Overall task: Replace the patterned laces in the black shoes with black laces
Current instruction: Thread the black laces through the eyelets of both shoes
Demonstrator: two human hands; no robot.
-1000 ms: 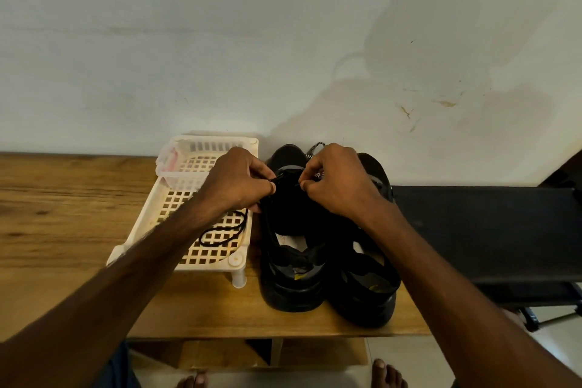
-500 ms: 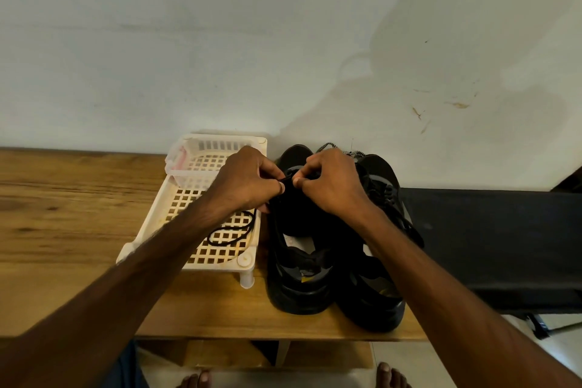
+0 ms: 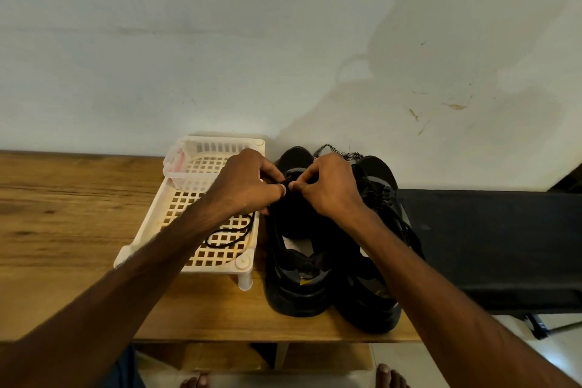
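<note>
Two black shoes stand side by side on the wooden table, toes toward the wall: the left shoe [image 3: 293, 280] and the right shoe [image 3: 374, 302]. My left hand [image 3: 248, 183] and my right hand [image 3: 330, 186] meet over the left shoe's lacing area, both pinching a black lace at the fingertips. The lace there is mostly hidden by my fingers. A patterned black-and-white lace [image 3: 340, 153] lies behind the shoes by the wall. A loose black lace [image 3: 230, 235] is coiled in the cream tray.
A cream plastic lattice tray [image 3: 189, 220] on short legs sits left of the shoes, against the white wall. A black bench or panel [image 3: 491, 246] adjoins the table's right end. The table's front edge [image 3: 220, 337] is near, my bare toes below it.
The view shifted slightly. Both hands stay together on the left shoe's lacing, fingertips working closer. The patterned lace behind the shoes shows more.
</note>
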